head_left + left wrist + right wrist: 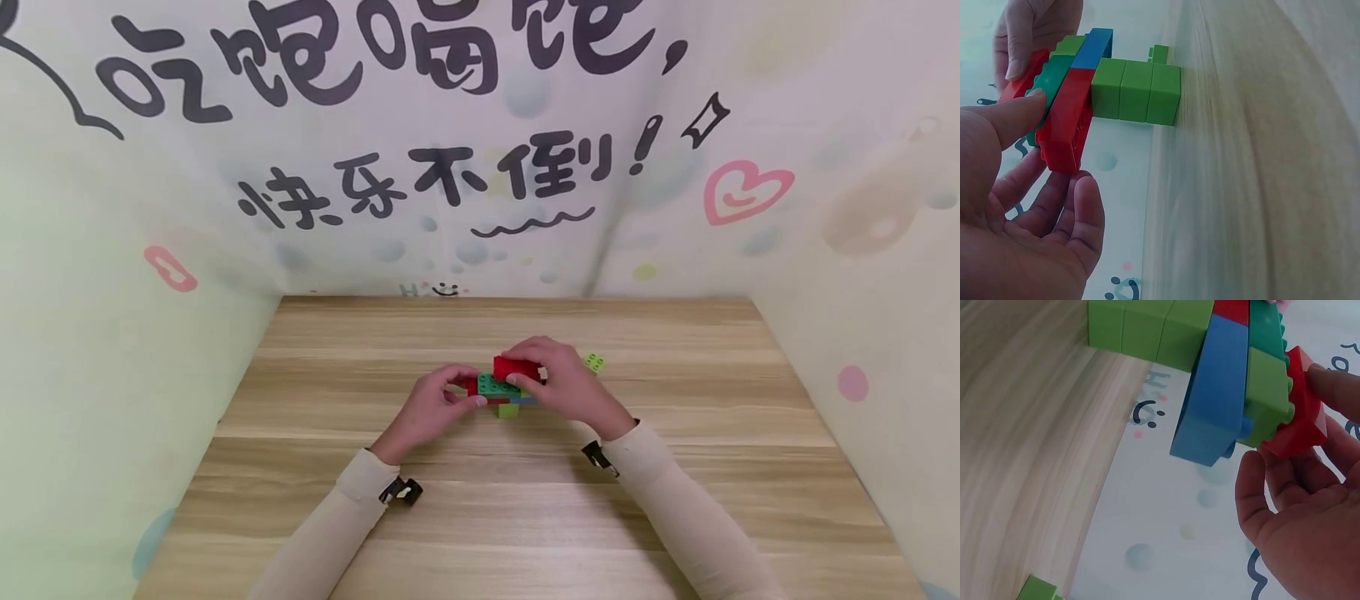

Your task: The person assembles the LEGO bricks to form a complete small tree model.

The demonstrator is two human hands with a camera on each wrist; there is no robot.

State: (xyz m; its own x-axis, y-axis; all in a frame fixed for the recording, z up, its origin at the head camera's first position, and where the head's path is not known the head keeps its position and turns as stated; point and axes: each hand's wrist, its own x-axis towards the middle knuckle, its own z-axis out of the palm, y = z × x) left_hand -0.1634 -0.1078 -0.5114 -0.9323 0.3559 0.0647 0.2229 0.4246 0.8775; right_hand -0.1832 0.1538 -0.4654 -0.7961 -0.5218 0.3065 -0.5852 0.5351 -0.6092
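Near the middle of the table is a toy brick build, with a column of lime green bricks (1135, 90) as its stem. Across the stem's top lie a red brick (1067, 131) and a blue brick (1216, 394). Above them sit a dark green brick (493, 387) and a small lime green brick (1266, 394). My left hand (435, 404) steadies the build's left end, thumb at the dark green brick and fingers by the lower red one. My right hand (566, 379) grips another red brick (1300, 415) between thumb and fingers, right at the studs of the upper layer.
A loose lime green brick (595, 362) stands on the wooden table (480, 517), behind the right hand. White printed walls (450, 250) border the table at the back and both sides. Both sleeves carry small black wrist cameras.
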